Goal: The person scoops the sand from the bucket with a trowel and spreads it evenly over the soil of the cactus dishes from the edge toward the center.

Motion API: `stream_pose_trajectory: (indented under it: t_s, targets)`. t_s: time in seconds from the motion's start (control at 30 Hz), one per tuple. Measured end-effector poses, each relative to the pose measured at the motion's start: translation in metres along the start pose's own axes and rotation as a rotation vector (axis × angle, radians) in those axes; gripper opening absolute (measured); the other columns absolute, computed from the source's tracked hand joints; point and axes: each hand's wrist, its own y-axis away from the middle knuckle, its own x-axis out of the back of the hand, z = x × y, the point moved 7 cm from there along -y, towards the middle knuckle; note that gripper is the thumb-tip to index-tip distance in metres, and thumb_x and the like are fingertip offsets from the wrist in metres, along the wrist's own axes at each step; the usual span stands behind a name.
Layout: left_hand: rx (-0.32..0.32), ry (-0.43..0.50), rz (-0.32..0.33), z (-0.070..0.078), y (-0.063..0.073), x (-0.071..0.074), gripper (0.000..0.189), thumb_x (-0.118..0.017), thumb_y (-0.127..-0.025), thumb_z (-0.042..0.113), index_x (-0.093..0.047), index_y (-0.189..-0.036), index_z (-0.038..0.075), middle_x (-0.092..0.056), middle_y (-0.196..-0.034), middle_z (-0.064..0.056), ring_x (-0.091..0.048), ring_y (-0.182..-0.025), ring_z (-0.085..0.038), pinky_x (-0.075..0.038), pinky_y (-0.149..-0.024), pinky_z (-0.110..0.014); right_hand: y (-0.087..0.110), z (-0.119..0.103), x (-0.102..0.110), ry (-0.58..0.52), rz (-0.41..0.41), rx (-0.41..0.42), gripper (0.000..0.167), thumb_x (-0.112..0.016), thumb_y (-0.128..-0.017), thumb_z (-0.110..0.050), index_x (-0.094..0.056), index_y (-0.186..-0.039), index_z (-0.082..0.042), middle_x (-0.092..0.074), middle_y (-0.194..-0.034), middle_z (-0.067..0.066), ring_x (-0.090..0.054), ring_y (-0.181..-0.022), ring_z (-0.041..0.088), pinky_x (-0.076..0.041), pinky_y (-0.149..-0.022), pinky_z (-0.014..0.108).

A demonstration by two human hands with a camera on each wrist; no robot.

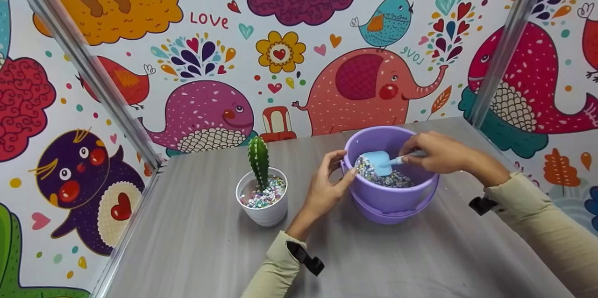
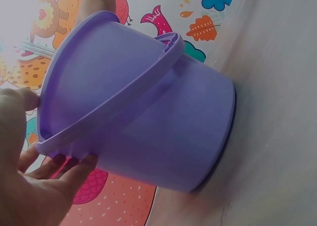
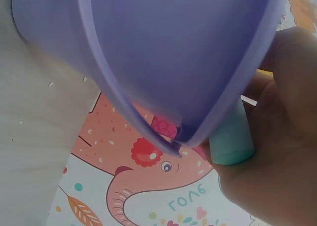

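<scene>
A purple bucket (image 1: 387, 202) stands upright on the table, holding small multicoloured pebbles (image 1: 395, 179). My left hand (image 1: 327, 186) grips its left rim, thumb at the edge and fingers against the outer side; the left wrist view shows these fingers on the bucket wall (image 2: 163, 127). Over the right rim reaches my right hand (image 1: 437, 152), gripping the handle of a light blue toy shovel (image 1: 377, 162). The shovel's blade is inside the bucket, down at the pebbles. In the right wrist view the handle end (image 3: 232, 139) shows in the palm, while the bucket hides the blade.
Left of the bucket, a white pot (image 1: 264, 215) holds a green cactus (image 1: 259, 162) with coloured pebbles around its base. The bucket's handle (image 1: 402, 214) hangs down its front. Patterned wall panels with metal posts (image 1: 502, 46) border the grey table (image 1: 196, 223).
</scene>
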Motion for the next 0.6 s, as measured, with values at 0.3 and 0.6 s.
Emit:
stream_pose_trajectory:
  t_s: [0.3, 0.6]
  targets:
    - [-0.026, -0.078, 0.027, 0.008, 0.003, 0.0, 0.056, -0.074, -0.103, 0.027, -0.053, -0.151, 0.009, -0.06, -0.152, -0.015, -0.063, -0.14, -0.031, -0.059, -0.107, -0.043, 0.004, 0.001, 0.002, -0.027, 0.017, -0.018, 0.017, -0.075, -0.104, -0.023, -0.083, -0.116, -0.013, -0.081, -0.11, 0.0, -0.073, -0.102, 0.017, -0.065, -0.092, 0.048]
    - [-0.114, -0.251, 0.07, 0.026, 0.003, 0.01, 0.055, -0.078, -0.099, 0.025, -0.058, -0.147, 0.006, -0.063, -0.143, -0.013, -0.065, -0.135, -0.027, -0.057, -0.112, -0.04, 0.008, 0.0, 0.007, -0.037, 0.042, -0.015, 0.016, -0.074, -0.104, -0.022, -0.082, -0.115, -0.014, -0.08, -0.106, -0.002, -0.069, -0.097, 0.014, -0.062, -0.088, 0.037]
